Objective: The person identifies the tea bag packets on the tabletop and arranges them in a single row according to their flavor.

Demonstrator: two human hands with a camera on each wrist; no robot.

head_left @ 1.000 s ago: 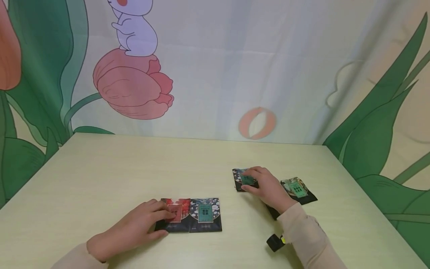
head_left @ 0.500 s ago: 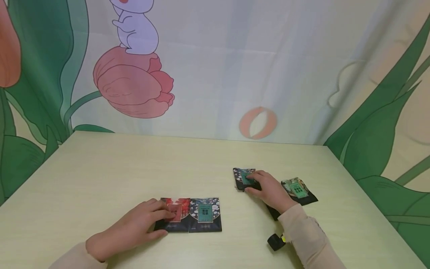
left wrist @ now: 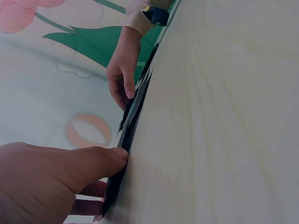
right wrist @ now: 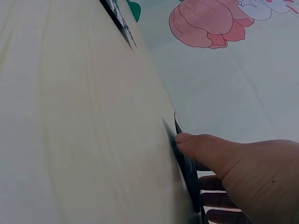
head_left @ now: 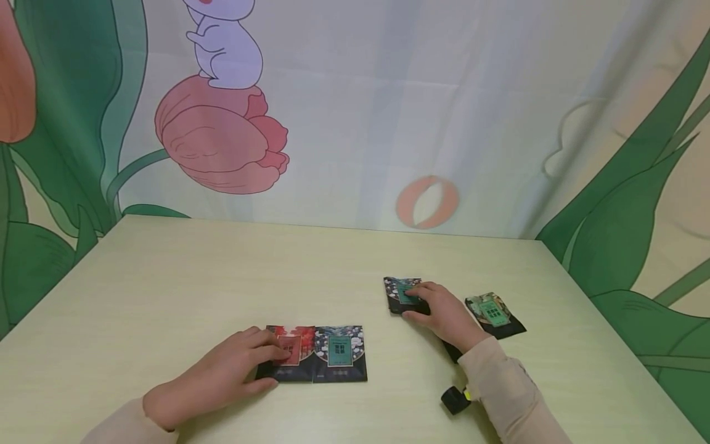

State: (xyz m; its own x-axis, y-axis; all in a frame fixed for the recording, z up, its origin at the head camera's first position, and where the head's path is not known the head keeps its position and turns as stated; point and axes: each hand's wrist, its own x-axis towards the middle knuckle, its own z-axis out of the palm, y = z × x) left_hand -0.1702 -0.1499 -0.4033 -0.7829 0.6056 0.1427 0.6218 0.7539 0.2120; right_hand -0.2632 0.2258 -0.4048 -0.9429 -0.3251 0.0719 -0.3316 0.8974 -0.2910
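My left hand (head_left: 227, 373) rests on a flat sachet with a red printed top (head_left: 302, 345). Its fingers lie over the label, and in the left wrist view the thumb touches the edge. Against that sachet's right side lies a blue floral sachet (head_left: 339, 354) with a teal label. Farther back on the right, my right hand (head_left: 444, 311) has fingertips on another blue floral sachet (head_left: 396, 296), partly covered by them. In the right wrist view, the thumb (right wrist: 201, 142) touches this dark sachet (right wrist: 187, 172), where two layered edges show.
A green-labelled sachet (head_left: 493, 313) lies tilted right of my right hand. Another dark sachet (head_left: 452, 351) is mostly hidden under my right forearm. A small black device (head_left: 456, 401) sits at the right sleeve. A printed curtain (head_left: 355, 123) hangs behind the pale table (head_left: 244, 265).
My right hand has shifted slightly right and nearer across the floral sachet, uncovering more of its top. The left hand and the sachets look unmoved.
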